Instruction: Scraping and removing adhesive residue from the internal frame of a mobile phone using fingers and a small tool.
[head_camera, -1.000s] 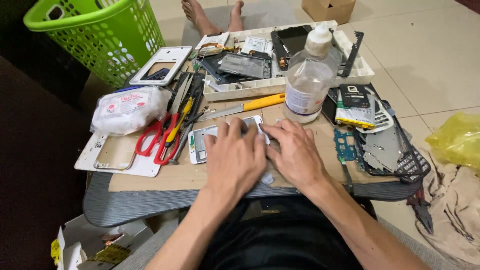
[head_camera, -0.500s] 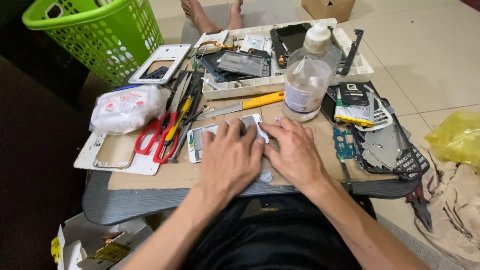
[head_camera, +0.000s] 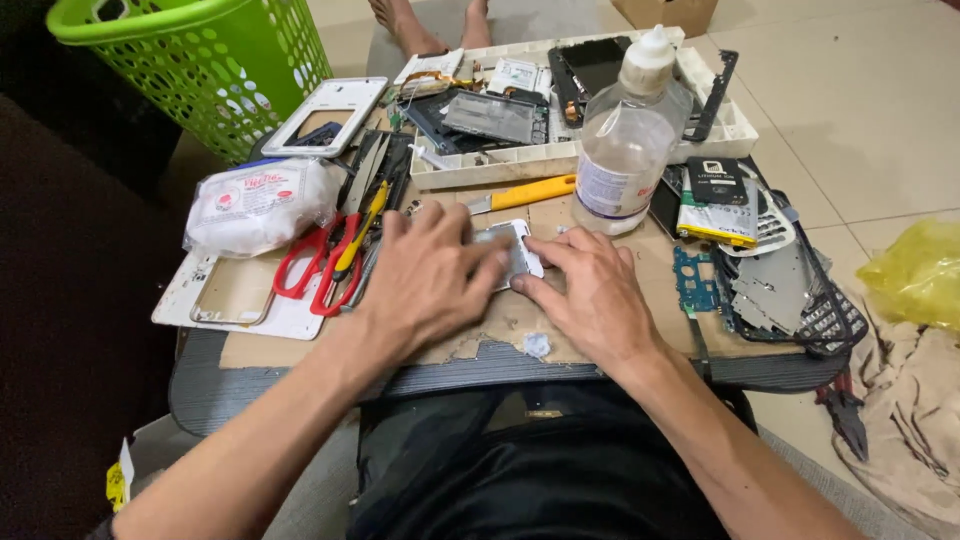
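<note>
A white phone body (head_camera: 515, 250) lies flat on a sheet of brown cardboard (head_camera: 600, 345) over a small table. My left hand (head_camera: 425, 275) covers its left half, fingers pressing down on it. On the other end, my right hand (head_camera: 590, 290) rests with its fingertips at the phone's lower right corner. Most of the phone is hidden under both hands. A clear plastic bottle (head_camera: 630, 140) with a white cap stands just beyond my right hand.
Red-handled scissors (head_camera: 315, 265), a yellow utility knife (head_camera: 525, 193) and a white bag (head_camera: 255, 205) lie left and behind. A white tray (head_camera: 575, 150) holds phone parts. Circuit boards and keypads (head_camera: 775, 290) sit right. A green basket (head_camera: 200, 60) and bare feet (head_camera: 430, 18) are beyond.
Both hands have stayed on the phone. My left hand has spread further over its left part; my right fingers have shifted slightly along the right end.
</note>
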